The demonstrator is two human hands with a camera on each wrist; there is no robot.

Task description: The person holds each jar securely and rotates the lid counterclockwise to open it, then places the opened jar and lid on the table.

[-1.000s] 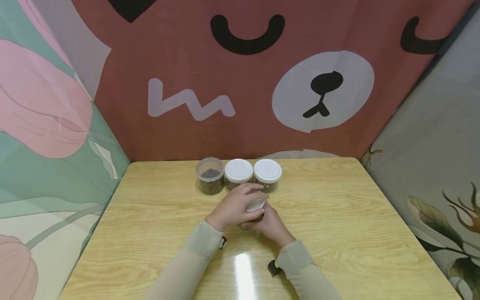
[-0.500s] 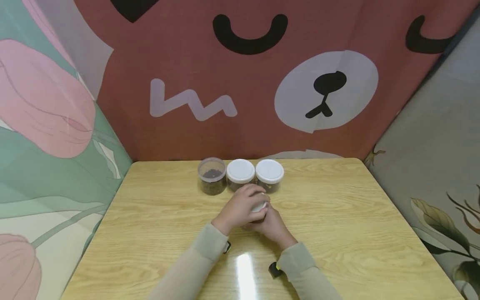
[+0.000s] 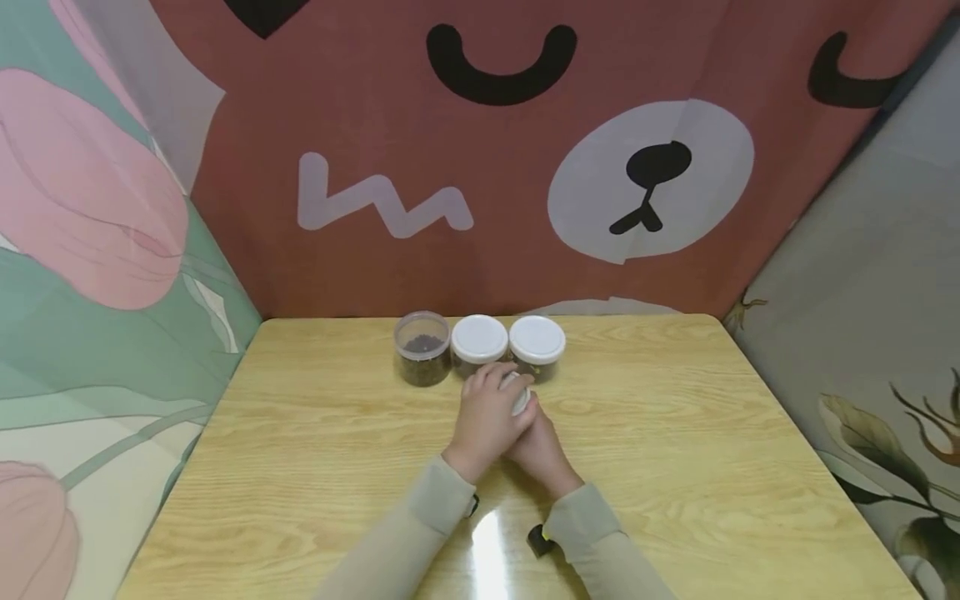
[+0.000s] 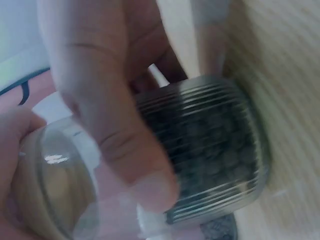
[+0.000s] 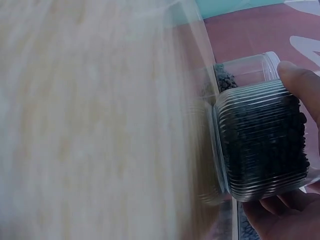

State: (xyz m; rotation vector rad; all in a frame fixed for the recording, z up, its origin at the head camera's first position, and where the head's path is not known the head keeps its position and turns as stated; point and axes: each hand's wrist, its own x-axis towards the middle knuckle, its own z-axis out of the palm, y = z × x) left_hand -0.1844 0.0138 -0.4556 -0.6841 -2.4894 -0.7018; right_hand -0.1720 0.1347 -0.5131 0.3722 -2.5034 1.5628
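Observation:
Both of my hands meet around a clear ribbed jar of dark granules, in front of the row of jars. My right hand grips the jar's body; in the right wrist view its thumb is on one side and its fingers are on the other. Curled over the top, my left hand holds the white lid, part of which shows between its fingers in the head view. The ribbed wall and the granules lie tipped sideways in the left wrist view, partly covered by a thumb.
At the back of the wooden table stand a clear jar of dark granules without a white lid and two jars with white lids, one in the middle and one on the right. Patterned cloths surround the table.
My left wrist has swung to the right and the hand has turned over the lid, its fingers now pointing more away from me. My right hand has shifted only slightly. The standing jars stay put.

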